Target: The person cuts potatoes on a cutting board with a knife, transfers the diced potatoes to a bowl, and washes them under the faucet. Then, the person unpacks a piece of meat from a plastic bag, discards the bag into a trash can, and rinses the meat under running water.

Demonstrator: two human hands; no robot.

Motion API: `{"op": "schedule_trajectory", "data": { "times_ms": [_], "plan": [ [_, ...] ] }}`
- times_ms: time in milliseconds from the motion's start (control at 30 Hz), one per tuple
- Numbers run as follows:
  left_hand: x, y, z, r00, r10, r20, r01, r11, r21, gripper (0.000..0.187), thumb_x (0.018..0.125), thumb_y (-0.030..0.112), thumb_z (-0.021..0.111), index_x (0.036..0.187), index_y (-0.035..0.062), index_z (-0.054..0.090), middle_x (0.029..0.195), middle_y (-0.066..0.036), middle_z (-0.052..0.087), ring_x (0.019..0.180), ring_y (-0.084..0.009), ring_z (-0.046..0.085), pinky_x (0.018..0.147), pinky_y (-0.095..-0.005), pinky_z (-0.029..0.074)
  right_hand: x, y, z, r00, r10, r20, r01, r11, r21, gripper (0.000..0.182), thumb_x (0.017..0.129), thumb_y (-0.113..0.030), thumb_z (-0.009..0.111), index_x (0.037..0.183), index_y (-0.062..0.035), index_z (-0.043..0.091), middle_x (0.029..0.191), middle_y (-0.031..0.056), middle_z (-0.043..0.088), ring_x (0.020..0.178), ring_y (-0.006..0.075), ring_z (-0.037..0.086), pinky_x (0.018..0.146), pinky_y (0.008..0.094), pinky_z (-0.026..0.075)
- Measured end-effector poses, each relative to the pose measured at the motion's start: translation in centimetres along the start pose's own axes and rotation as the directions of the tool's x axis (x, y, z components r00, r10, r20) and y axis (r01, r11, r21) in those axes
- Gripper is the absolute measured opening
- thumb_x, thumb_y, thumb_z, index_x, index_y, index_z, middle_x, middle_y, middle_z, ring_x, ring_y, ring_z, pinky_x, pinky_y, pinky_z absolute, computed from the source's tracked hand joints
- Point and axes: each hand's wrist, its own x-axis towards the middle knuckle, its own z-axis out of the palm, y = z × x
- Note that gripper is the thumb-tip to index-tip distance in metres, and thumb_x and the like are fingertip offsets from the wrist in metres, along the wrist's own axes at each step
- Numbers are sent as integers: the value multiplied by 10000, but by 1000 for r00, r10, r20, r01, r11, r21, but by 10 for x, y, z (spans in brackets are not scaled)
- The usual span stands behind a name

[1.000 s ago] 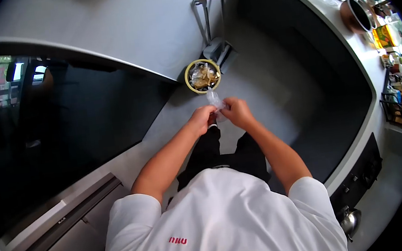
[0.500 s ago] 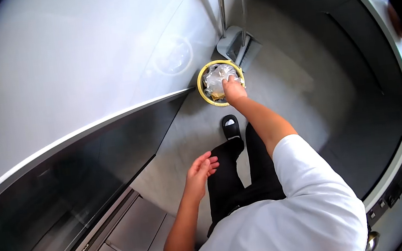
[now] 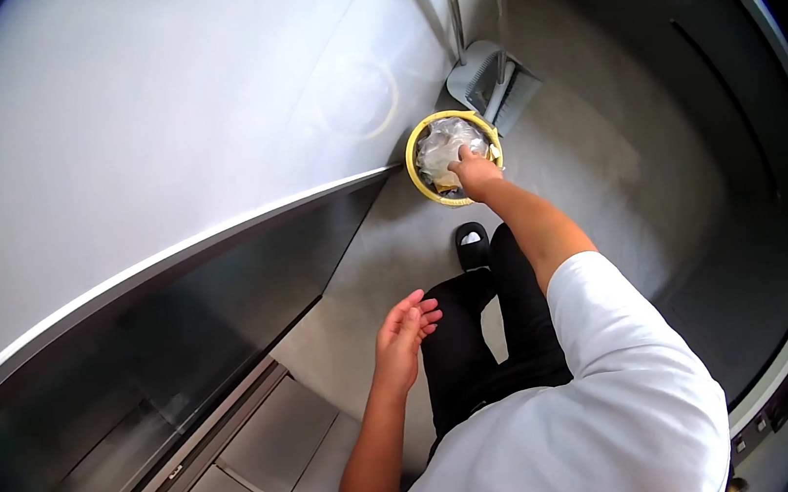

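Observation:
My right hand point(image 3: 478, 175) reaches over the bin with its thumb and a finger apart, against crumpled clear plastic point(image 3: 444, 146); its other fingers are partly hidden. The plastic fills much of a round bin with a yellow rim point(image 3: 415, 173), which stands on the floor by the white panel. Something yellowish point(image 3: 447, 186) shows beneath the plastic. My left hand point(image 3: 405, 335) hangs empty above my left knee, palm turned inward and fingers loosely bent and apart.
A grey dustpan point(image 3: 471, 74) and a broom point(image 3: 519, 98) stand upright behind the bin. A white panel with a dark glossy front point(image 3: 196, 315) runs along the left. Dark cabinet fronts point(image 3: 692, 111) curve along the right. My foot in a black slide point(image 3: 474, 254) is just before the bin.
The view has shifted, so everything sits slightly further right. My right thumb and finger look more spread over the plastic. My left hand stays much the same.

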Motion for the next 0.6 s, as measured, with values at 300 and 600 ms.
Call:
{"op": "schedule_trajectory", "data": {
  "times_ms": [300,600],
  "plan": [
    [-89,90,70,989,-58,134,31,980,199,478,1108,302,551,1473,-3,505,1336,-164,639,1152,-250,666,957,-369,542,-146,-13,-24,997,66,-46,-48,948,316,383,869,-154,672,1241,-62,669,1173,224,683,1066,411,689,924,506,566],
    [-126,117,184,775,-229,589,-162,829,535,435,1082,330,607,1396,32,563,1233,-126,685,1056,-216,699,883,-341,574,-532,6,-53,648,646,-404,-306,706,638,355,945,-216,655,1270,-77,686,1245,196,681,1174,392,648,1016,487,523]
  ]
}}
